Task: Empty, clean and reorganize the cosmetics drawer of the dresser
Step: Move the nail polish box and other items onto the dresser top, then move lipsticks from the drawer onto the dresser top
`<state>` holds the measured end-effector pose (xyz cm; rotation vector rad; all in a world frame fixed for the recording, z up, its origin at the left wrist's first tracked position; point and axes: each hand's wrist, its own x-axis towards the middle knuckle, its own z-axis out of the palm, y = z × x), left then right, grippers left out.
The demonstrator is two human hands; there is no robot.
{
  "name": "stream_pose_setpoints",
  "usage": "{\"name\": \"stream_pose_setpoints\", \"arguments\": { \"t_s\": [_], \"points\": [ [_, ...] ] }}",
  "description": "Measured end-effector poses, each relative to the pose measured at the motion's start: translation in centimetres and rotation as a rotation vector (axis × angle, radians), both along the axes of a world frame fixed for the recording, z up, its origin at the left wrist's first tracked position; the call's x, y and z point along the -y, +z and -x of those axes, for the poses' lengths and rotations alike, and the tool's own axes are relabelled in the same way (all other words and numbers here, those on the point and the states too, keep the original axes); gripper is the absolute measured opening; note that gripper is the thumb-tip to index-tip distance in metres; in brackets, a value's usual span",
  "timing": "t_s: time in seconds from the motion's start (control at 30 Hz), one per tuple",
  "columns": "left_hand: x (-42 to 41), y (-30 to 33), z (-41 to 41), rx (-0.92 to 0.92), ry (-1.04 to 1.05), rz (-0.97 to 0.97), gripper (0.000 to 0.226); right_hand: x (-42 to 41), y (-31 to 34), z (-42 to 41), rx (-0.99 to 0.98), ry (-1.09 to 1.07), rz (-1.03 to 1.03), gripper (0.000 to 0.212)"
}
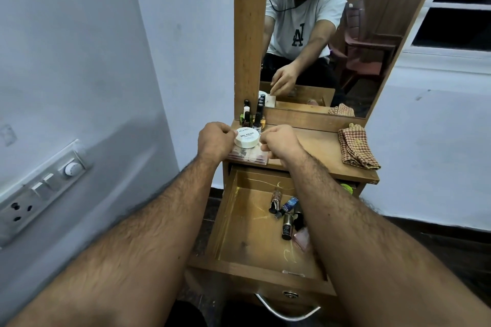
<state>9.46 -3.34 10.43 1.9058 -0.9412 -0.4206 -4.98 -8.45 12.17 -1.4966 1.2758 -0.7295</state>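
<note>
Up on the wooden dresser top (318, 146), both hands work at a round white plastic tub labelled "nail polish" (246, 137), which sits on a flat clear plastic case of small cosmetics (248, 156) at the top's front left edge. The left hand (215, 138) has its fingers curled in, fingertips against the tub's left side. The right hand (279, 141) is likewise curled, fingertips meeting the tub's right side and the case just below; whether either hand truly grips the tub or only touches it cannot be told, since the fingertips are hidden behind the knuckles.

Just behind the tub, a cluster of small dark-capped nail polish bottles (252, 114) stands upright against the wooden mirror frame post (249, 34). A folded red-and-cream checked cloth (356, 147) lies well apart at the top's right end, near the mirror (332, 34).

Below, the open wooden drawer (252, 233) is pulled out towards the person. A few leftover tubes and small bottles (285, 214) lie tumbled at its right side, partly covered by the right forearm; the left part of its floor is bare scratched wood. A curved metal handle (284, 310) hangs on the drawer front. The white wall (79, 61) with a switch panel (39, 191) stands close on the left.
</note>
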Motion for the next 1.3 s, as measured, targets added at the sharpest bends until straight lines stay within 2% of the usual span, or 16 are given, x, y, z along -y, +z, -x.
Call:
{"name": "stream_pose_setpoints", "arguments": {
  "t_s": [0.13, 0.23, 0.4, 0.47, 0.7, 0.8, 0.97, 1.03, 1.13, 1.3],
  "points": [
    [-1.3, 0.4, 1.6, 0.003, 0.005, 0.159, 0.026, -0.7, 0.4, 2.0, 0.016, -0.010, 0.074, 0.022],
    [-2.4, -0.1, 4.2, -0.002, -0.058, 0.209, 0.025, -1.6, 0.3, 4.1, 0.001, -0.014, 0.130, 0.010],
    [-4.9, -2.5, 8.7, 0.057, -0.249, 0.080, 0.026, -3.5, -1.3, 8.9, -0.068, -0.030, 0.210, 0.019],
    [-6.3, -3.4, 10.1, 0.091, -0.302, 0.017, 0.019, -4.9, -2.4, 10.9, -0.124, -0.043, 0.237, 0.014],
    [-8.9, -6.3, 14.4, 0.218, -0.349, -0.196, 0.018, -10.3, -6.4, 16.3, -0.313, -0.071, 0.236, 0.021],
    [-9.1, -7.8, 15.0, 0.276, -0.360, -0.267, 0.020, -11.7, -7.8, 16.9, -0.371, -0.092, 0.304, 0.023],
    [-7.1, -8.0, 15.7, 0.306, -0.374, -0.264, 0.020, -11.4, -8.9, 16.3, -0.408, -0.058, 0.440, 0.023],
    [-5.8, -7.9, 16.2, 0.303, -0.352, -0.262, 0.020, -11.2, -9.1, 16.8, -0.397, -0.138, 0.450, 0.025],
    [-4.9, -8.1, 16.8, 0.256, -0.302, -0.238, 0.017, -10.5, -9.3, 17.8, -0.401, -0.249, 0.389, 0.037],
    [-5.4, -8.8, 16.2, 0.244, -0.253, -0.210, 0.019, -10.3, -9.5, 17.6, -0.526, -0.171, 0.275, 0.048]
  ]
}}
